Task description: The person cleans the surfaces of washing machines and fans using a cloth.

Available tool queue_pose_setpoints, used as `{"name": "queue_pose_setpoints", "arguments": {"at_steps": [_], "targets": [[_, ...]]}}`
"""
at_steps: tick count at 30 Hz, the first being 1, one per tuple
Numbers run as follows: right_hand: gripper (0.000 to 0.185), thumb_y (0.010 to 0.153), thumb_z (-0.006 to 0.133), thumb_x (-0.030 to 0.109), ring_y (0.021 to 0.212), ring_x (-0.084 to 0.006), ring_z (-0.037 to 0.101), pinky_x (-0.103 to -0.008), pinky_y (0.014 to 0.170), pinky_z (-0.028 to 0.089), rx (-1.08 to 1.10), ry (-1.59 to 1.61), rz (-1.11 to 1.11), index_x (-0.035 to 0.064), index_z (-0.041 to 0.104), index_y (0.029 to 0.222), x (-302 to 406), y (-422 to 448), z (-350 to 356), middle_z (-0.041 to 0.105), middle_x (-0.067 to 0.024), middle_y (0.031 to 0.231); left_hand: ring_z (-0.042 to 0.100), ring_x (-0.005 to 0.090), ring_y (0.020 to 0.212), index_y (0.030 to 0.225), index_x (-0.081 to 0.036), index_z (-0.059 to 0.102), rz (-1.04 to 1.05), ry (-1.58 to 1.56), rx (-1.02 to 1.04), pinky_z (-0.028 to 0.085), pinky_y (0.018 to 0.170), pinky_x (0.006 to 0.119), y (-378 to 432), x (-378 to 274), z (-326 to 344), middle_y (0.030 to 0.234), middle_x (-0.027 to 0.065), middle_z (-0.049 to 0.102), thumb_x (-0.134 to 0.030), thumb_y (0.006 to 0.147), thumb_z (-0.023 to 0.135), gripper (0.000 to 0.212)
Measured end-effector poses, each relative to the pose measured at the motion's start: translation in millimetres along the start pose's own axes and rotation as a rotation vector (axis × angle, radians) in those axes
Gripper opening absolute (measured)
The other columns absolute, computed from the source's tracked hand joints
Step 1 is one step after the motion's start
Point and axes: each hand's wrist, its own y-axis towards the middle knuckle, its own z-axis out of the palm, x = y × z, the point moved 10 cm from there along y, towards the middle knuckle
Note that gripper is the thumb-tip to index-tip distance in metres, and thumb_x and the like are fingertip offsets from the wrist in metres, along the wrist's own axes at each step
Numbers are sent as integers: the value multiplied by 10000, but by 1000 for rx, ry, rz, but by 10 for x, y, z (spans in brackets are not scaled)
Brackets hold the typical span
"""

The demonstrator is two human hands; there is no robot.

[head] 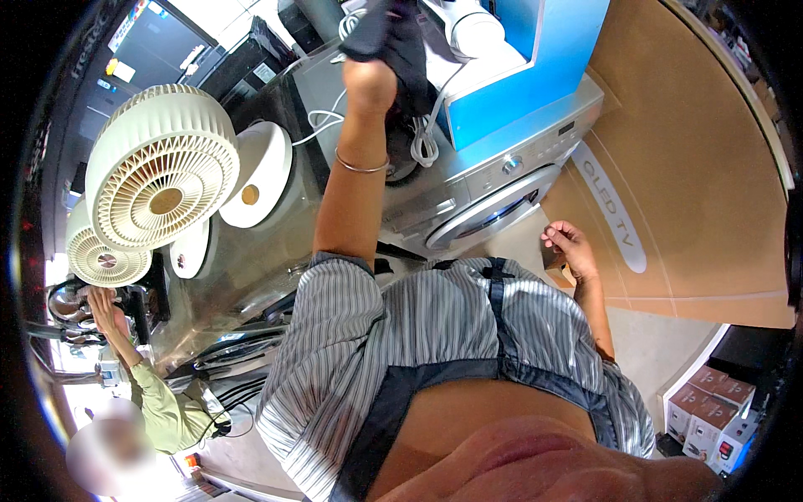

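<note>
My left hand [369, 83] reaches up across the glossy dark counter top, with a black cloth [401, 50] over its fingers. The cloth hides most of the hand, so the fingertips do not show. Beside it, a bundled white power cord [424, 147] hangs by a blue display box [521, 94], which holds a white appliance [477, 34]. Below the box is a silver front-loading washing machine [486, 179] with a round door. At my right side, my right hand [572, 248] hangs loosely curled with nothing in it, in front of a large cardboard television box [677, 188].
Cream table fans [166, 169] stand on the counter [263, 232] at left. Beyond them, a co-worker in a green sleeve [157, 392] has a hand [106, 310] near shiny metal ware. Stacked product cartons [709, 405] sit at lower right. Dark cables [238, 395] hang near the co-worker.
</note>
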Motion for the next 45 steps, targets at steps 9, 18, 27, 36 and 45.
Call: {"name": "queue_pose_setpoints", "arguments": {"at_steps": [9, 18, 27, 36, 45], "targets": [[190, 938, 647, 271, 767, -41, 565, -208, 683, 407, 10, -53, 3, 88, 644, 986, -6, 41, 23, 672, 28, 890, 539, 207, 1235, 1301, 46, 563, -139, 360, 263, 373, 1068, 300, 510, 838, 106, 1322, 151, 595, -256, 1020, 477, 421], [202, 938, 647, 286, 764, -43, 560, -210, 678, 397, -6, -26, -2, 89, 644, 982, -223, 15, -65, 668, 32, 882, 588, 165, 1099, 1190, -13, 623, -76, 377, 248, 411, 985, 280, 217, 548, 236, 1128, 89, 664, -223, 1027, 477, 304], [176, 936, 642, 262, 770, -44, 558, -221, 685, 399, 52, -37, -10, 91, 642, 978, -74, 73, 188, 662, 38, 879, 550, 130, 924, 1058, 45, 647, -174, 332, 308, 428, 901, 283, -209, -14, 253, 947, 48, 651, -233, 964, 532, 315], [155, 929, 649, 246, 776, -43, 562, -216, 699, 401, 76, -70, 8, 101, 645, 982, -64, 104, 235, 666, 43, 885, 517, 360, 1238, 1297, 80, 473, -144, -607, -244, 395, 1083, 495, -249, -436, -875, 1321, 231, 542, -187, 1025, 285, 425], [389, 872, 701, 306, 952, -144, 607, -272, 853, 440, 245, -54, -406, 31, 608, 1131, 1537, 55, 919, 660, -61, 1051, 409, 471, 1313, 1365, 104, 413, -6, -559, -288, 337, 1124, 538, -555, -1643, -841, 1406, 271, 458, -245, 1020, 282, 509]]}}
